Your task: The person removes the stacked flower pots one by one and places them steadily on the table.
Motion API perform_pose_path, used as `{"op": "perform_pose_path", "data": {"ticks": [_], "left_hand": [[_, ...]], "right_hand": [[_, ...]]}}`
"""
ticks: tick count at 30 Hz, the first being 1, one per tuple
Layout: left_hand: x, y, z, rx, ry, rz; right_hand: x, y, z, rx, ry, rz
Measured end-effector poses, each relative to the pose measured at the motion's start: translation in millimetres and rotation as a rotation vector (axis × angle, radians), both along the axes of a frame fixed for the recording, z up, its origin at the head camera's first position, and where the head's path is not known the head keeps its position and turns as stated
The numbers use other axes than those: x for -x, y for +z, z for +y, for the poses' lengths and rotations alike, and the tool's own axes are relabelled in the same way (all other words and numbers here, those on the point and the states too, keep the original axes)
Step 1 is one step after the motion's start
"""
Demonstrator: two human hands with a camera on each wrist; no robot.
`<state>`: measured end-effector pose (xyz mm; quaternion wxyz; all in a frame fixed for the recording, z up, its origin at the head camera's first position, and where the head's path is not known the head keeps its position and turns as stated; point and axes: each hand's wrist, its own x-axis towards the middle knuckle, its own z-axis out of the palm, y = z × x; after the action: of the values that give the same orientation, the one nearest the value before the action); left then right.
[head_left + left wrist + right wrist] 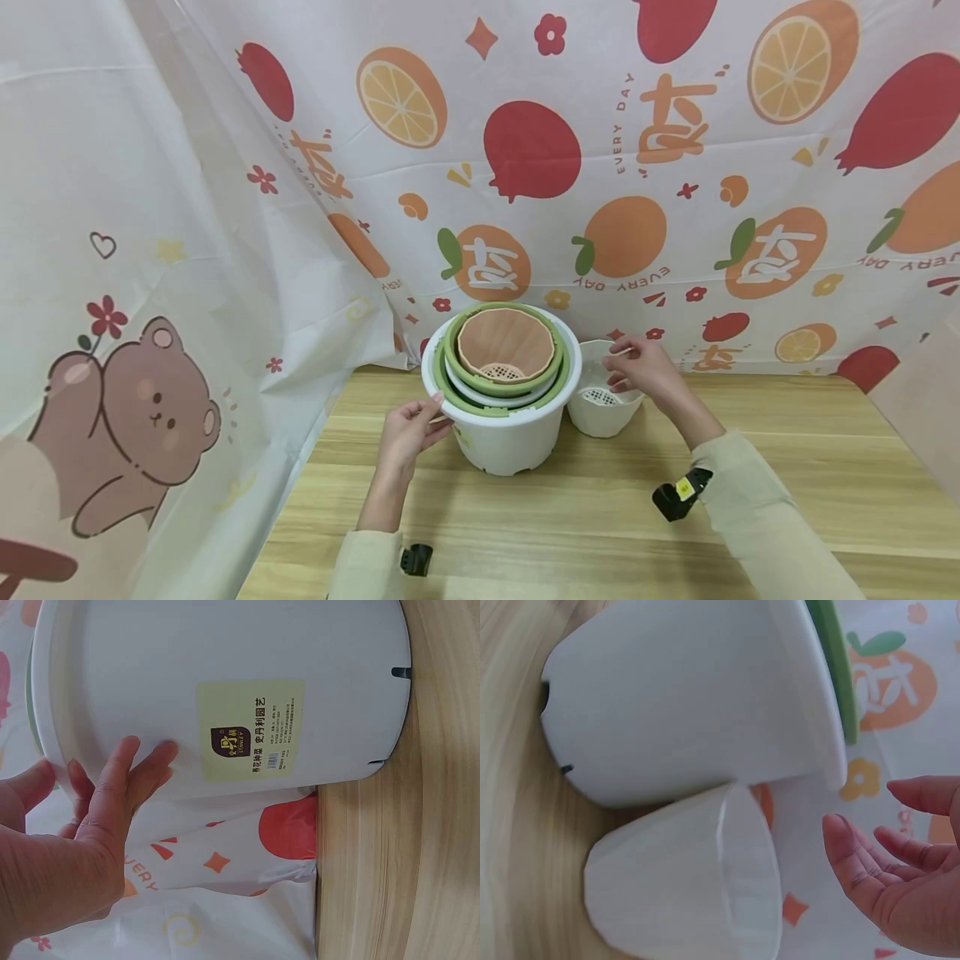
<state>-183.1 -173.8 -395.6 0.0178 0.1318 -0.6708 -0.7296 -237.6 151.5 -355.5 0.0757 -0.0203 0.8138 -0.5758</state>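
Observation:
A large white flowerpot [506, 446] stands on the table with smaller pots nested inside, green-rimmed [558, 354] and white ones around a peach-coloured pot [504, 335]. My left hand [408, 429] pinches its near-left rim between thumb and fingers; the other fingers extend along the wall, beside a printed label [251, 731] in the left wrist view. Right of the stack sits a small white pot [600, 423] with a perforated base, upright. Over its right rim hovers my right hand [641, 371], fingers loosely bent; the right wrist view shows a gap between hand and pot.
The wood-grain table [540, 533] extends in front and to the right. Behind it hangs a fruit-printed cloth [615, 108], close to the pots. A bear-printed cloth [247, 275] drapes along the left side.

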Motion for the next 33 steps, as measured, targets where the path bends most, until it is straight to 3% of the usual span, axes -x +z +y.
{"op": "perform_pose_path", "data": {"ticks": [17,33], "left_hand": [[0.3,-0.3,-0.5,-0.001,-0.006,0.000],[-0.4,-0.3,-0.7,-0.002,-0.005,0.005]], "right_hand": [[0.8,26.7,-28.0,-0.001,0.064,0.038],[2.5,30.3,-48.3,0.003,0.069,-0.004]]}}
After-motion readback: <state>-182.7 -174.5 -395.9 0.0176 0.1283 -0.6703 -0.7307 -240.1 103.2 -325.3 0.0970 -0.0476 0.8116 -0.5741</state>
